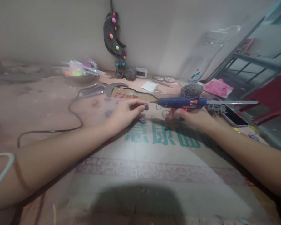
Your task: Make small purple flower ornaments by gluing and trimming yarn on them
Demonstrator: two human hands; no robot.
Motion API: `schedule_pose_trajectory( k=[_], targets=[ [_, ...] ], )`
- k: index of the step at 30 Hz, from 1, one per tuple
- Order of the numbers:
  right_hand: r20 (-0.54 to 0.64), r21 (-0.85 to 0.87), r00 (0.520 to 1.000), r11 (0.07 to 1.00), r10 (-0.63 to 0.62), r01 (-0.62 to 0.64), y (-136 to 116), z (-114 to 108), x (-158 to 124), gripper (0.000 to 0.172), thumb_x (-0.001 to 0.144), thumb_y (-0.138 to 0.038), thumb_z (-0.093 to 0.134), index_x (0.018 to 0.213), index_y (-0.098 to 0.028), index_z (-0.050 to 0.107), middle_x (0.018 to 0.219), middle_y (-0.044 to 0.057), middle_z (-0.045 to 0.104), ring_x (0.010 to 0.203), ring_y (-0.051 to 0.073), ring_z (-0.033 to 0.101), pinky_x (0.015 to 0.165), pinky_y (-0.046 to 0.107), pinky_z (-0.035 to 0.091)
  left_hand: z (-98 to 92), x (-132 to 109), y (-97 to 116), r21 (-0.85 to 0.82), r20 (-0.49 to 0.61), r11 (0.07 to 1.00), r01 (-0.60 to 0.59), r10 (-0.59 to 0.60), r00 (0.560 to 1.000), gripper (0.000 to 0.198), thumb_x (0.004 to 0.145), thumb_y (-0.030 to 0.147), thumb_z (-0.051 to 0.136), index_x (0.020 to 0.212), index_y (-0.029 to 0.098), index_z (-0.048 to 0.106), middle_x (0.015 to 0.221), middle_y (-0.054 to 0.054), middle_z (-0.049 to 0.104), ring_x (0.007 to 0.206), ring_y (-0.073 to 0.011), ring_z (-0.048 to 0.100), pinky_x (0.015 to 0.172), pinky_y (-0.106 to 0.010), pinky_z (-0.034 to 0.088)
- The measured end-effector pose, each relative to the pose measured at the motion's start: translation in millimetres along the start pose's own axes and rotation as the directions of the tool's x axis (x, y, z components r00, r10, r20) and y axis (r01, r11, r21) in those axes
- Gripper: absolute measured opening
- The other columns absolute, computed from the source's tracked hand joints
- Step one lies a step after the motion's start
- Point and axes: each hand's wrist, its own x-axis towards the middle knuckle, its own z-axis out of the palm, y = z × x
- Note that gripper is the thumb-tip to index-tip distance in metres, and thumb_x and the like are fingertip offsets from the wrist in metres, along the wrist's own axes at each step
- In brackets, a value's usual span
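Note:
Between thumb and fingers, my left hand [127, 112] pinches a small purple piece [146, 107], too blurred to name exactly. My right hand [189, 116] is wrapped round the handle of a blue glue gun [178, 102], which lies level with its nozzle pointing left at the purple piece, a small gap apart. A clear glue stick [231, 102] juts from the gun's back, and a red light shows on its body. Below my left fingertips a small purple bead-like item [142, 119] rests on the cardboard [140, 153]. More small purple pieces [108, 113] lie left of my left hand.
A black cord [71, 107] loops across the left side. Behind stand a bowl [81, 78] of colourful bits, a dark moon-shaped ornament [111, 34], grey yarn [192, 90] and a large clear jug [202, 56]. A phone [234, 116] lies at the right, near a red chair [269, 93].

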Motion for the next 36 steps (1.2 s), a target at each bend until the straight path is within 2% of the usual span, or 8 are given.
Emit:
schedule_pose_trajectory(
  k=[5, 11, 17, 24, 28, 36],
  targets=[
    [-0.010, -0.013, 1.000, 1.000, -0.001, 0.001, -0.4, -1.1, 0.4, 0.033, 0.087, -0.043, 0.057, 0.062, -0.024, 0.065, 0.070, 0.002, 0.073, 0.070, 0.021, 0.070, 0.071, 0.034, 0.056, -1.3, 0.0, 3.3, 0.058, -0.056, 0.997, -0.044, 0.047, 0.997, 0.025, 0.081, 0.032, 0.071, 0.097, 0.014, 0.071, 0.098, -0.007, 0.074, 0.079, -0.0152, 0.067, 0.074, -0.028, 0.055],
    [0.006, 0.029, 0.999, 0.999, 0.043, -0.043, -3.4, 1.0, 0.3, 0.022, 0.083, -0.042, 0.061, 0.083, -0.025, 0.075, 0.089, 0.003, 0.078, 0.085, 0.023, 0.072, 0.077, 0.034, 0.058, -2.1, -0.5, 4.7, 0.150, -0.064, 0.985, -0.090, 0.101, 0.993, 0.023, 0.081, 0.033, 0.070, 0.094, 0.015, 0.071, 0.093, -0.006, 0.074, 0.079, -0.0153, 0.066, 0.073, -0.027, 0.053],
    [-0.018, -0.040, 0.997, 0.996, 0.080, -0.081, 1.0, 3.6, 0.5, 0.033, 0.082, -0.046, 0.058, 0.059, -0.023, 0.062, 0.071, 0.003, 0.072, 0.076, 0.023, 0.070, 0.071, 0.034, 0.056, -1.0, -2.7, 8.0, 0.186, -0.064, 0.979, -0.084, 0.098, 0.993, 0.022, 0.082, 0.032, 0.068, 0.096, 0.015, 0.071, 0.094, -0.006, 0.074, 0.079, -0.0150, 0.067, 0.071, -0.026, 0.054],
    [-0.116, -0.076, 0.978, 0.980, 0.174, -0.183, -3.1, 4.3, 0.7, 0.033, 0.074, -0.048, 0.064, 0.054, -0.024, 0.056, 0.057, 0.001, 0.065, 0.059, 0.021, 0.066, 0.059, 0.032, 0.054, -1.5, -3.3, 8.0, 0.206, -0.064, 0.974, -0.098, 0.114, 0.991, 0.021, 0.083, 0.031, 0.067, 0.095, 0.015, 0.071, 0.093, -0.006, 0.074, 0.076, -0.0143, 0.067, 0.068, -0.025, 0.055],
    [-0.163, -0.058, 0.974, 0.984, 0.156, -0.167, -2.4, 4.9, 0.0, 0.030, 0.070, -0.048, 0.069, 0.056, -0.024, 0.059, 0.058, 0.001, 0.067, 0.063, 0.022, 0.068, 0.066, 0.034, 0.058, -1.9, -3.6, 6.8, 0.231, -0.064, 0.967, -0.106, 0.123, 0.990, 0.021, 0.083, 0.031, 0.067, 0.096, 0.016, 0.071, 0.093, -0.006, 0.075, 0.078, -0.0151, 0.068, 0.072, -0.027, 0.055],
    [-0.186, -0.044, 0.975, 0.990, 0.122, -0.132, -0.3, 5.9, -1.1, 0.024, 0.071, -0.046, 0.072, 0.079, -0.023, 0.070, 0.084, 0.005, 0.076, 0.084, 0.029, 0.073, 0.082, 0.045, 0.060, -1.9, -3.2, 8.1, 0.239, -0.060, 0.966, -0.102, 0.119, 0.991, 0.020, 0.083, 0.030, 0.066, 0.097, 0.016, 0.071, 0.094, -0.006, 0.075, 0.079, -0.0153, 0.068, 0.073, -0.027, 0.054]
  ],
)
